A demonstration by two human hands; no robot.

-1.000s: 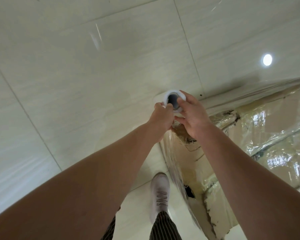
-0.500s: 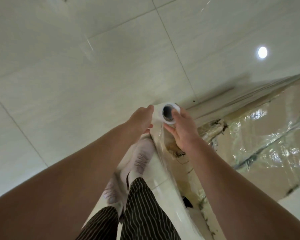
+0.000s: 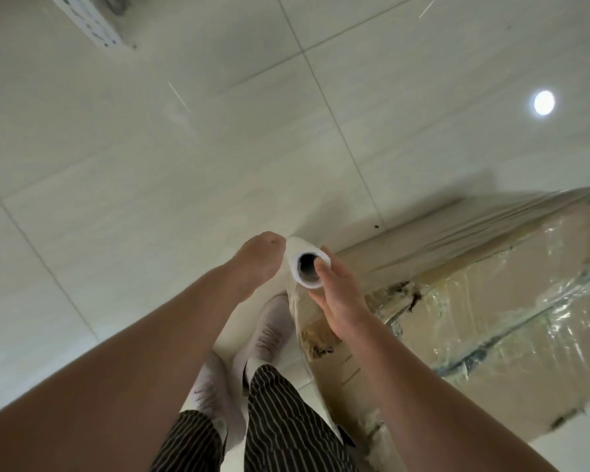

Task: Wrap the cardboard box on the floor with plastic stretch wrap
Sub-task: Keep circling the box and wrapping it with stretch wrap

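Note:
A brown cardboard box [image 3: 511,321] lies on the tiled floor at the right, its top and sides covered in shiny clear film. I hold a white stretch wrap roll [image 3: 305,267] upright beside the box's near-left corner, its hollow core facing the camera. My right hand [image 3: 341,298] grips the roll's top end, thumb at the core's rim. My left hand [image 3: 259,258] presses against the roll's left side; its fingers are hidden behind the roll. A sheet of film [image 3: 423,247] stretches from the roll along the box's far side.
My two white shoes [image 3: 266,335] and striped trouser legs stand just left of the box. Glossy pale floor tiles [image 3: 150,165] spread to the left and beyond. A white perforated metal piece [image 3: 92,25] lies at the top left. A lamp reflection [image 3: 544,102] shines at the upper right.
I have stepped along the box; both feet now stand together beside it. The roll has dropped lower in view and more of the box's top shows at the right.

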